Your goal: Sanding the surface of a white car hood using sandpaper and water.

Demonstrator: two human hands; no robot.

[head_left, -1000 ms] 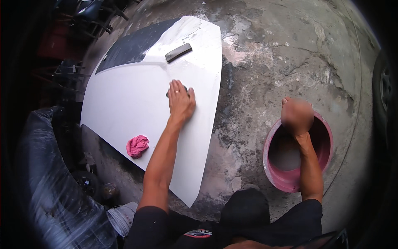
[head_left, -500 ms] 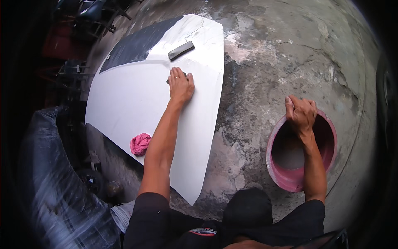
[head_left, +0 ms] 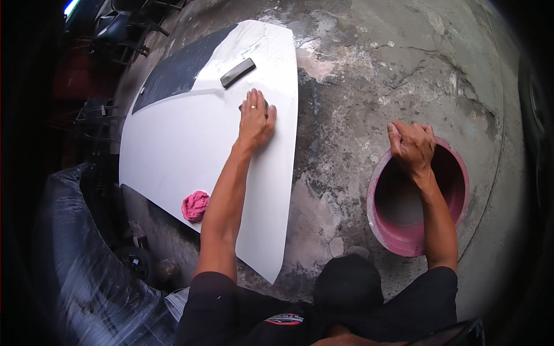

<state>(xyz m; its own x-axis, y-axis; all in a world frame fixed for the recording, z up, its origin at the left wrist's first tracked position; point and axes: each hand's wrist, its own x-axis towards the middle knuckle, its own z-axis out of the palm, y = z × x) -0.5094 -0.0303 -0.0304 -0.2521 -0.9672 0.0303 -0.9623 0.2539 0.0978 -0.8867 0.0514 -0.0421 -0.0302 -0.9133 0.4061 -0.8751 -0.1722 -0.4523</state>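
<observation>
The white panel (head_left: 173, 150) carries a grey block (head_left: 238, 72), a dark pad (head_left: 242, 107) and a crumpled pink cloth (head_left: 195, 206)

Dressed in a black shirt (head_left: 248, 311), cut short at the left sleeve (head_left: 214, 286) and the right sleeve (head_left: 437, 279), with a bare left forearm (head_left: 224, 207) and a bare right forearm (head_left: 437, 219) below. Marked on the chest with a small emblem (head_left: 284, 319) in red, white and dark tones (lettered, too). Dotted with one tiny pale speck on the left sleeve. Wears a slim, pale ring (head_left: 253, 107) on the fingers (head_left: 252, 98) of the left hand (head_left: 258, 122). Clothed lower down in black over a smooth, rounded knee (head_left: 349, 282).
</observation>
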